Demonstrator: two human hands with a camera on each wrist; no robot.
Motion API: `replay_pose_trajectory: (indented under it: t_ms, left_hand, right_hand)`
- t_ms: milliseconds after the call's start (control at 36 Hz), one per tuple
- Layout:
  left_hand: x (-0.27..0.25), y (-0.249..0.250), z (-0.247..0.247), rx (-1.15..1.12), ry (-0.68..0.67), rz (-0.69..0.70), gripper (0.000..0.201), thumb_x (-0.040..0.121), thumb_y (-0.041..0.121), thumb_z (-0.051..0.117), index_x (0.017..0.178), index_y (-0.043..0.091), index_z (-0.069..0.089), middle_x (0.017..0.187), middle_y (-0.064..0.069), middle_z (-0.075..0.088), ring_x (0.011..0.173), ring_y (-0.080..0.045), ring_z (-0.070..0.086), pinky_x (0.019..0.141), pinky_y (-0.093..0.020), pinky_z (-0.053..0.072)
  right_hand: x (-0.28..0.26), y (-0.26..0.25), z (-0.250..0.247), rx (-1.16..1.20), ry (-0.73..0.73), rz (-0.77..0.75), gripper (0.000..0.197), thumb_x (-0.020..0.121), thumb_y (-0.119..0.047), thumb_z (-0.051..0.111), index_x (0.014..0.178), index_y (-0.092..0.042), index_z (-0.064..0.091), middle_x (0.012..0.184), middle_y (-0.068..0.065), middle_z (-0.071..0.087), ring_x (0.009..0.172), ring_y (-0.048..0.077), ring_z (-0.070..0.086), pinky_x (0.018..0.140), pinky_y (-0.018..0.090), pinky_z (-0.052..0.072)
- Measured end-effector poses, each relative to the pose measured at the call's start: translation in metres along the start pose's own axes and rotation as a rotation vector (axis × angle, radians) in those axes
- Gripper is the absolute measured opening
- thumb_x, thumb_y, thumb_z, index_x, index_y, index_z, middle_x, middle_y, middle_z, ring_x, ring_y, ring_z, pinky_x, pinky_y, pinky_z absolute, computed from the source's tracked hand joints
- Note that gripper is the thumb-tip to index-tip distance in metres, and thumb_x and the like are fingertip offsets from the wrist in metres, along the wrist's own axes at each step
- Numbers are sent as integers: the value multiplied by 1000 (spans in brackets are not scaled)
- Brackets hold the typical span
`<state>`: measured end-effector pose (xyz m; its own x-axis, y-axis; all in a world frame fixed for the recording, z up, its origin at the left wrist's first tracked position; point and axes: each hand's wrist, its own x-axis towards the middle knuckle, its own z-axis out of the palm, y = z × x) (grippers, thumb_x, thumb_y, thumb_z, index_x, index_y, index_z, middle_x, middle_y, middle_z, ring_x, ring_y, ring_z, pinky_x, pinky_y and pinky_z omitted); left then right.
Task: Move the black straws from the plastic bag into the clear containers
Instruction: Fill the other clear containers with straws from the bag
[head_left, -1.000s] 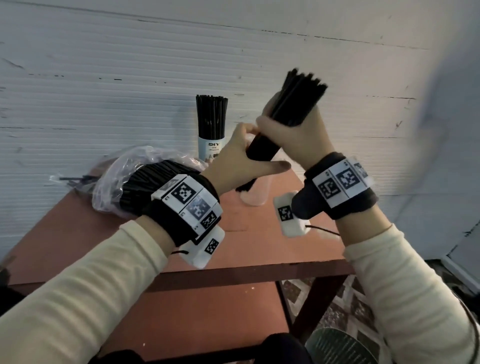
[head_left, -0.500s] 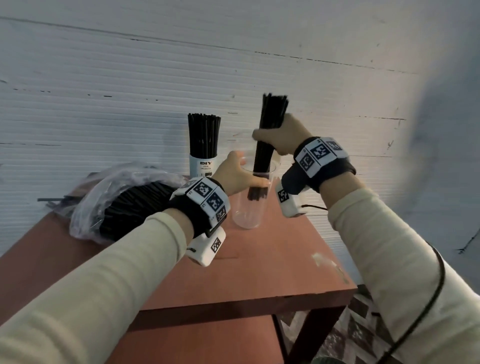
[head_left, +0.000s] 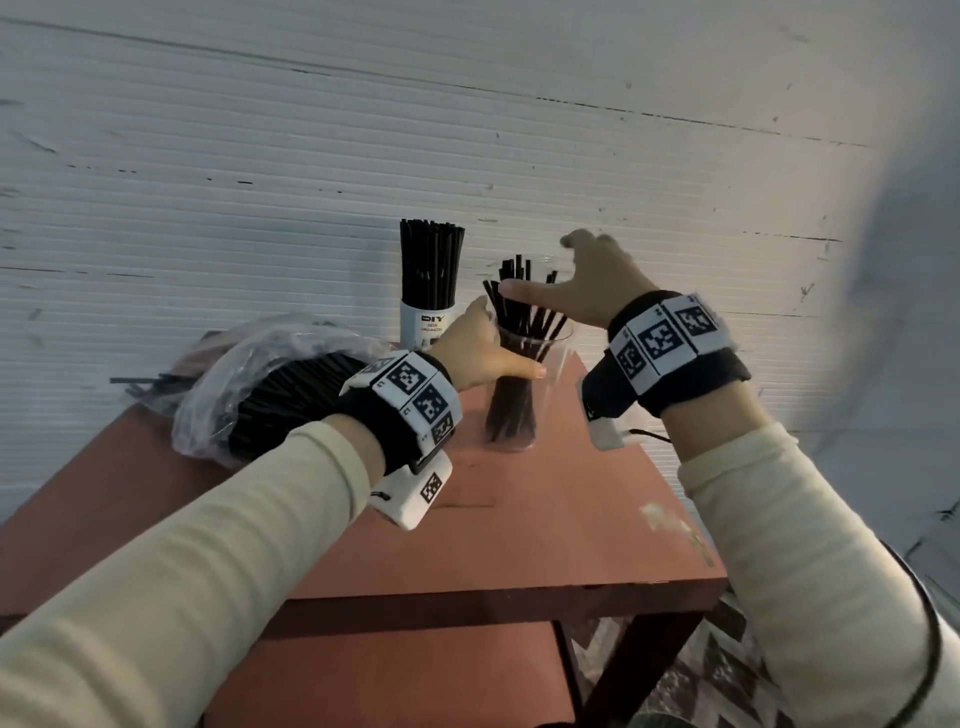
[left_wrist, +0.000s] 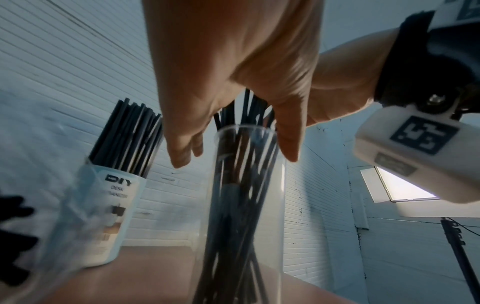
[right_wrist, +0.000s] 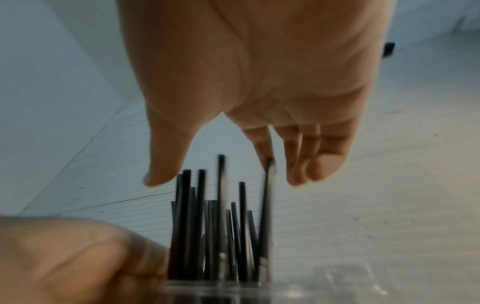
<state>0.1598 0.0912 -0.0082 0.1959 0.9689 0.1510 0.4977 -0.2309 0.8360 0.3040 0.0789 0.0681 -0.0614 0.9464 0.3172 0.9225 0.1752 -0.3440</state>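
A clear container (head_left: 519, 415) stands on the red-brown table (head_left: 545, 530) with a loose fan of black straws (head_left: 522, 325) in it. My left hand (head_left: 488, 356) holds it near the rim, thumb across the front and fingers behind. Just above the straw tips, my right hand (head_left: 550, 270) hovers open with fingers spread. In the right wrist view one straw (right_wrist: 267, 195) touches a finger. The plastic bag (head_left: 270, 384), left of my left wrist, holds a thick heap of black straws. Behind stands a labelled container (head_left: 428, 327) packed with upright straws.
A ribbed white wall runs close behind the table. A few straws (head_left: 140, 382) stick out past the bag at the table's left rear. The table's right edge lies just right of the clear container, with patterned floor below.
My right hand lowered its bundle of straws into the clear container and let go; the straws have fanned out. My left hand stays on the container.
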Motion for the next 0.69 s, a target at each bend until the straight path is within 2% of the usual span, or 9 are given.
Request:
replay_pose_trajectory:
  t_ms: [56, 83, 194, 278, 389, 500, 555, 639, 694]
  left_hand:
    - [-6, -3, -10, 56, 64, -19, 108, 75, 24, 83, 155, 10, 13, 154, -1, 35, 140, -18, 35, 110, -25, 30]
    - [-9, -6, -16, 75, 96, -17, 108, 75, 25, 83, 156, 12, 12, 156, -4, 33, 142, -20, 34, 114, -31, 30]
    - [-25, -16, -51, 114, 267, 82, 71, 82, 16, 73, 145, 17, 38, 137, -5, 51, 123, -16, 50, 97, -25, 38]
    - [-39, -24, -83, 169, 368, 148, 40, 85, 12, 65, 124, 22, 58, 120, 1, 60, 109, -15, 54, 87, -22, 38]
    - [-56, -40, -123, 223, 469, 101, 25, 83, 11, 61, 104, 25, 67, 115, 1, 61, 101, -16, 54, 85, -28, 42]
    - [-76, -64, -153, 248, 523, 66, 21, 81, 10, 68, 98, 22, 68, 110, -6, 60, 99, -17, 53, 82, -29, 40]
    - [-82, -76, -161, 247, 461, 14, 20, 81, 14, 72, 97, 25, 67, 112, -5, 58, 104, -19, 54, 84, -31, 42]
    - [-91, -86, -169, 185, 255, -42, 22, 83, 21, 76, 102, 29, 68, 123, -1, 57, 118, -16, 52, 98, -37, 45]
    - [-96, -88, -170, 167, 138, -19, 27, 87, 14, 71, 108, 30, 66, 130, 3, 56, 126, -9, 46, 102, -32, 39]
  right_hand:
    - [-6, -7, 1, -28, 140, -66, 99, 70, -73, 63, 144, -14, 32, 143, 11, 33, 134, 30, 28, 107, 44, 33]
    - [-9, -11, 3, -44, 213, -116, 95, 71, -72, 63, 143, -17, 33, 141, 10, 33, 132, 29, 27, 108, 43, 31]
    - [-16, -30, 15, 56, 509, -374, 52, 85, -47, 61, 125, -14, 53, 125, 9, 45, 117, 27, 39, 97, 31, 35]
    - [-21, -50, 33, 154, 594, -536, 23, 86, -23, 56, 102, -7, 62, 103, 9, 56, 98, 26, 49, 82, 22, 35]
    - [-31, -80, 64, 267, 388, -601, 13, 86, -13, 53, 91, -7, 63, 83, 2, 58, 81, 21, 53, 74, 31, 44]
    - [-37, -106, 97, 261, 28, -546, 21, 91, -16, 53, 101, -5, 68, 96, 6, 68, 90, 21, 60, 82, 31, 48]
    - [-37, -117, 115, 184, -156, -493, 24, 93, -22, 51, 100, -6, 67, 97, 8, 68, 88, 24, 60, 80, 33, 48]
    - [-37, -134, 131, 88, -265, -482, 27, 97, -29, 45, 93, -11, 65, 90, 6, 64, 85, 25, 59, 73, 29, 43]
    - [-38, -145, 137, -22, -341, -485, 34, 101, -32, 40, 110, -11, 65, 100, 6, 64, 93, 23, 58, 76, 26, 37]
